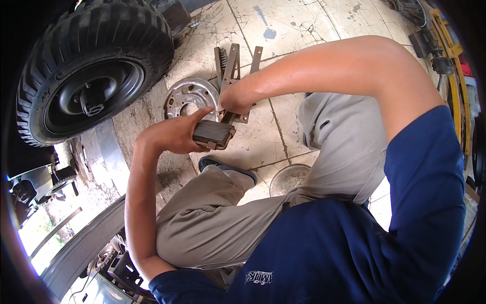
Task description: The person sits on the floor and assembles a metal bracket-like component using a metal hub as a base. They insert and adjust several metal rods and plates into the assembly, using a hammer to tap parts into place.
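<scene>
My left hand (178,133) is wrapped round a dark, rectangular block (212,133) with rusty metal edges, which looks like a brake shoe with its lining facing up. The thumb stretches along its far side toward my right hand (236,100). That hand is curled just beyond the block, its fingers mostly hidden beneath it; what they grip cannot be made out. Rusty flat metal bars (231,63) stick out past the right hand, with a wire brush (222,59) beside them. Left of the hands lies a round silver metal plate (174,96) with holes.
A large tyre on a black rim (93,66) stands at the far left. Between my feet and knees sits a round, worn metal disc (289,178) on the cracked tile floor (298,25). Yellow metal framing (452,66) rises at the right, and a grey beam (83,245) runs at lower left.
</scene>
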{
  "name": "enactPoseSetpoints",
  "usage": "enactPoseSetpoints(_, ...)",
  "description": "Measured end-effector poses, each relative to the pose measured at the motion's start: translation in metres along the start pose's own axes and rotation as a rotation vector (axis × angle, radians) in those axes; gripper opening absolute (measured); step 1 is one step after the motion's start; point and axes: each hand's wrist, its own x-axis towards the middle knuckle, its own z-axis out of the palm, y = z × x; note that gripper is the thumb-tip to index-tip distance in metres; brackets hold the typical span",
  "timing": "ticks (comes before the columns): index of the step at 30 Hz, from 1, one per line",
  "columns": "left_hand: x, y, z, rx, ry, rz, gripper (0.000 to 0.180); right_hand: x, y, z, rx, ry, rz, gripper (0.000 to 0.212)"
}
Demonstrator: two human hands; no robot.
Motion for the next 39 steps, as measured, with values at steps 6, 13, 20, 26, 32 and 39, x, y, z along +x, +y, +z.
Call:
enactPoseSetpoints(6, -0.001, 0.003, -0.002, 0.036, -0.011, -0.027, 0.093, 0.002, -0.001, -0.001, -0.089, 0.048, 0.016, 0.021)
enactPoseSetpoints(13, 0.001, 0.010, -0.007, 0.067, -0.067, -0.102, 0.097, -0.012, -0.004, -0.011, 0.076, 0.014, 0.077, 0.021)
enactPoseSetpoints(20, 0.000, 0.002, -0.002, 0.062, -0.033, -0.061, 0.091, -0.003, 0.006, -0.008, 0.425, 0.065, 0.004, 0.021)
enactPoseSetpoints(26, -0.007, 0.003, -0.001, 0.067, -0.040, -0.086, 0.098, -0.036, 0.007, -0.033, 0.180, 0.014, 0.084, 0.015)
enactPoseSetpoints(32, 0.000, -0.020, 0.010, 0.118, 0.025, 0.018, 0.100, -0.030, 0.028, -0.035, 0.242, 0.449, 0.098, 0.022)
enactPoseSetpoints(39, 0.004, -0.007, 0.002, 0.168, 0.002, 0.057, 0.100, -0.039, 0.057, -0.003, -0.263, 0.683, -0.008, 0.028)
